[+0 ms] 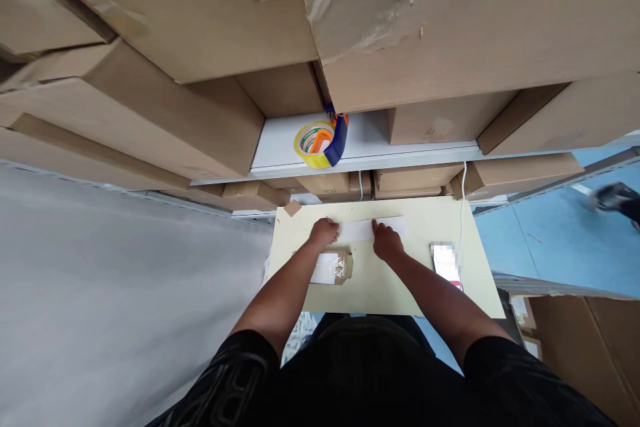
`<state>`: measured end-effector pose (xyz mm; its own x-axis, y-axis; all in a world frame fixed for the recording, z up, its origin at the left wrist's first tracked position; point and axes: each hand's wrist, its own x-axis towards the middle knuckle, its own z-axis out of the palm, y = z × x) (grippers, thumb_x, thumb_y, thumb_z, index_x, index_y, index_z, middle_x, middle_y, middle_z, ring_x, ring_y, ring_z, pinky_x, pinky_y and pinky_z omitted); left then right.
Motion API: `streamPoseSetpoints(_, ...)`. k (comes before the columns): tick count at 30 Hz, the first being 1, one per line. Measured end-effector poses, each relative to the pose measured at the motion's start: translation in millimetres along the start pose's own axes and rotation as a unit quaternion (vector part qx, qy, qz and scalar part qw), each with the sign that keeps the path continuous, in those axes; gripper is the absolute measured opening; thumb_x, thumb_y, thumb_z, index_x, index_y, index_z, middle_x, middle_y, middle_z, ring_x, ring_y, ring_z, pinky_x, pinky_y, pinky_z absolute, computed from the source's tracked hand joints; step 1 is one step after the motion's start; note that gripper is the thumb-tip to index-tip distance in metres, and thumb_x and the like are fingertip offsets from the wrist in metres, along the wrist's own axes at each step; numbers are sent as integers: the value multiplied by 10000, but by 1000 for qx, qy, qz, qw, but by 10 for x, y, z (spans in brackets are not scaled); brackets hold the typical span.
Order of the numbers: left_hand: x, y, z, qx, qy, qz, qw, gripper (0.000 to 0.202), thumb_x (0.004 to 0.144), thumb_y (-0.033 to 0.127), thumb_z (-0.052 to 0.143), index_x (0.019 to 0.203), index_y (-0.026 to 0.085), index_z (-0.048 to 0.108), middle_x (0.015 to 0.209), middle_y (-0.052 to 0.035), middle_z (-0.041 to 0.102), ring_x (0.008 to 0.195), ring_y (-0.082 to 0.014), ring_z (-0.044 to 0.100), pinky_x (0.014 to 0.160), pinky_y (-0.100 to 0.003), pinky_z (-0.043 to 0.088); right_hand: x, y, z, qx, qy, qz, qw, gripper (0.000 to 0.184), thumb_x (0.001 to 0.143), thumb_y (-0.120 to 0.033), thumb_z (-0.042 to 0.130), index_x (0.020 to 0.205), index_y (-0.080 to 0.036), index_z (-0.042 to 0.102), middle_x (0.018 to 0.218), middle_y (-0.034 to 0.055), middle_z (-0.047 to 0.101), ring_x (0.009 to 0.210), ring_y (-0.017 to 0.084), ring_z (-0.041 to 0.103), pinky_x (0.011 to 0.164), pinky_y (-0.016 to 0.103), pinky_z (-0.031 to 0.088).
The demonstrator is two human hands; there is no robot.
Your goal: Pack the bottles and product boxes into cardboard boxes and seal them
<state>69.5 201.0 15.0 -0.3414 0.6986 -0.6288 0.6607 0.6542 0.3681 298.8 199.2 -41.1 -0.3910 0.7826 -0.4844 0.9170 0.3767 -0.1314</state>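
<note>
At a pale surface below a shelf of cardboard boxes, you reach both arms over a flat strip of white paper, your left hand curled at its left end and your right hand touching it with an extended index finger; whether either grips the paper cannot be told. Nearer your body lies a small taped package, while a phone rests to the right and a yellow tape roll sits on the shelf.
</note>
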Motion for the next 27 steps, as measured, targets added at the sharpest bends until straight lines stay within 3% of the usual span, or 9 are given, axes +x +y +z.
streamPoseSetpoints(3,-3,68,62,5,5,-1,1000,422,953,522,543,1145,164,657,1017,-122,776,882,-231,751,738,-294,535,16,17,39,3,3,-8,1000,781,938,-184,470,1655,-140,165,1339,219,522,1095,289,553,830,363,492)
streamPoseSetpoints(6,71,152,131,44,6,18,999,668,868,548,672,1400,172,526,1360,-176,658,1178,-293,673,891,-330,521,27,44,89,6,15,-16,1000,778,942,-200,464,1655,-131,160,1339,216,519,1099,290,543,842,366,483)
streamPoseSetpoints(9,137,204,190,116,-78,102,985,914,800,530,751,1560,209,357,1400,-147,627,1195,-287,655,940,-331,511,24,57,120,8,31,-15,999,784,939,-183,445,1659,-128,140,1331,213,521,1086,290,536,833,373,478)
streamPoseSetpoints(11,156,232,233,143,-124,153,970,983,756,552,785,1578,243,343,1399,-119,618,1233,-292,623,994,-344,493,22,59,126,12,35,-17,999,807,928,-174,454,1664,-143,124,1331,205,523,1080,288,533,833,373,474)
streamPoseSetpoints(15,179,327,343,230,-96,253,935,861,659,564,848,1424,302,552,1484,-85,506,1399,-348,429,1160,-435,366,26,66,113,18,28,-19,999,784,924,-169,459,1655,-137,177,1331,200,526,1075,290,531,830,372,468)
streamPoseSetpoints(17,210,392,401,251,-82,266,927,733,655,530,859,1307,288,629,1447,-81,523,1384,-345,429,1164,-454,359,26,72,98,20,23,-20,999,764,934,-173,451,1652,-137,193,1332,201,528,1078,289,530,833,366,465)
streamPoseSetpoints(22,338,525,474,187,-100,195,958,512,732,523,820,1135,238,679,1180,-71,704,1124,-276,645,969,-352,504,22,93,68,26,19,-23,999,795,926,-161,455,1661,-150,153,1345,199,526,1101,287,526,857,366,467)
streamPoseSetpoints(27,440,566,391,167,-89,137,972,313,817,483,743,943,196,730,1057,-113,760,965,-270,712,842,-326,529,42,114,81,29,10,-25,999,796,926,-163,447,1663,-146,146,1354,208,526,1100,291,531,863,376,475)
